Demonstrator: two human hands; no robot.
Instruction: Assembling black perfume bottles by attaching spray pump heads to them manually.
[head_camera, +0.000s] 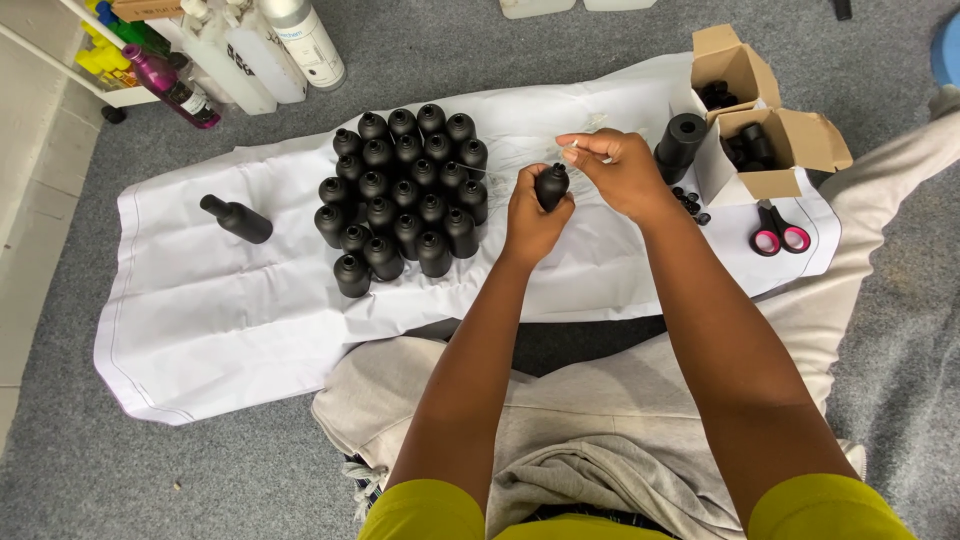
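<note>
- Head view is showing the left hand (532, 215) wrapping a black bottle (551, 186) over the white sheet (220, 310).
- Right hand (618, 170) is pinching something small and unclear above it.
- Upright black bottles (405, 190) are crowding just left; scissors (775, 232) and cardboard boxes (765, 120) are lying right.

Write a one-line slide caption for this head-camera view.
Left hand holds a black bottle while the right hand works above its neck, beside a cluster of upright black bottles on white cloth.
</note>
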